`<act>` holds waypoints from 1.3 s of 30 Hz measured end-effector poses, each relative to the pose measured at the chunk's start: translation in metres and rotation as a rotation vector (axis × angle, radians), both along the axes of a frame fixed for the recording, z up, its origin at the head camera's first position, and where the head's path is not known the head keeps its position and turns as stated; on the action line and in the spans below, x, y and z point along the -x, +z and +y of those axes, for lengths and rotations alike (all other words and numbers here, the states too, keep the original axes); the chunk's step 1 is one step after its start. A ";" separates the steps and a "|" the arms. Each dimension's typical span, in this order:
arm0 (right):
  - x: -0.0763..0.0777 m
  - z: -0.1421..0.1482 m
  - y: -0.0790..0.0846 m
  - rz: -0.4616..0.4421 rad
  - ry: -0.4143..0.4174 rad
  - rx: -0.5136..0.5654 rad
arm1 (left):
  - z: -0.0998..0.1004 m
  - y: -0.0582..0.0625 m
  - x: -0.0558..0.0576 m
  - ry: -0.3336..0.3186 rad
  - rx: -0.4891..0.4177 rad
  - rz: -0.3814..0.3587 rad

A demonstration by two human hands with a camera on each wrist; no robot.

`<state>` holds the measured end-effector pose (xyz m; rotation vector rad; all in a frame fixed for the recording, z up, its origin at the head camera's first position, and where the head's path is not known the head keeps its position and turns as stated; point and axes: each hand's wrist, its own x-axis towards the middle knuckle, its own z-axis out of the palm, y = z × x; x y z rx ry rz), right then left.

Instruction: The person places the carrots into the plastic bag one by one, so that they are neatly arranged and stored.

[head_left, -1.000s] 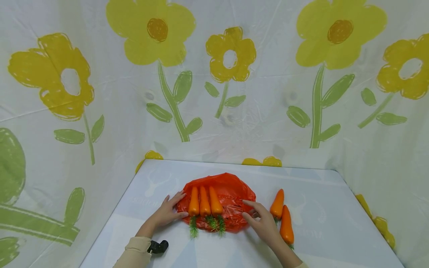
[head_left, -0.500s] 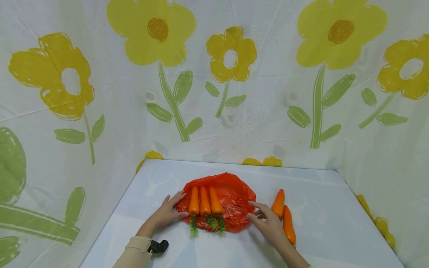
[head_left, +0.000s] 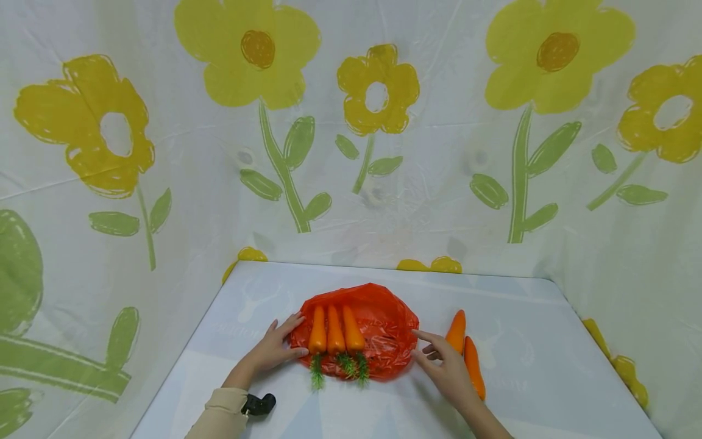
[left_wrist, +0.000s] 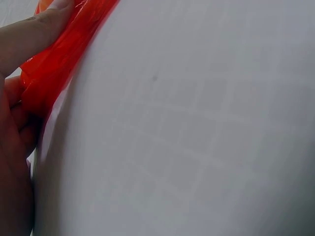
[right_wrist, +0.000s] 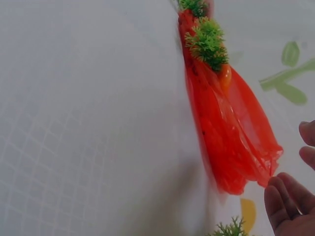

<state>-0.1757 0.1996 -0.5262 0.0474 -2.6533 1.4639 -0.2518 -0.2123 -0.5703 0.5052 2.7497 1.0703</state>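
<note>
A red plastic bag [head_left: 384, 335] lies spread on the table, with three toy carrots [head_left: 335, 335] side by side on its left half, their green tops [head_left: 347, 364] toward me. My left hand [head_left: 269, 353] holds the bag's left edge; in the left wrist view the thumb [left_wrist: 42, 32] lies on the red plastic and the other fingers are tucked beneath it. Just off the bag's right side is my right hand [head_left: 446, 372], fingers loosely bent and parted, with nothing between them. Two more carrots [head_left: 474, 366] lie right by that hand, partly hidden behind it.
A black curved object [head_left: 260, 404] shows beside the left sleeve [head_left: 223, 405]. The pale table [head_left: 526, 329] extends to the right of the loose carrots. A flower-printed curtain [head_left: 428, 201] stands behind the table and along both sides.
My right hand has drawn a little to the right, from over the bag's right part to just outside its edge, covering more of the loose carrots. My left hand stays put.
</note>
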 end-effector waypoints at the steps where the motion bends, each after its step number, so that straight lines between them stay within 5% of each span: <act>1: 0.000 0.001 0.000 0.005 0.000 -0.003 | 0.000 0.000 0.000 0.002 -0.002 -0.005; 39: -0.011 0.037 0.002 -0.004 -0.066 -0.056 | 0.000 0.002 -0.001 0.005 -0.018 -0.024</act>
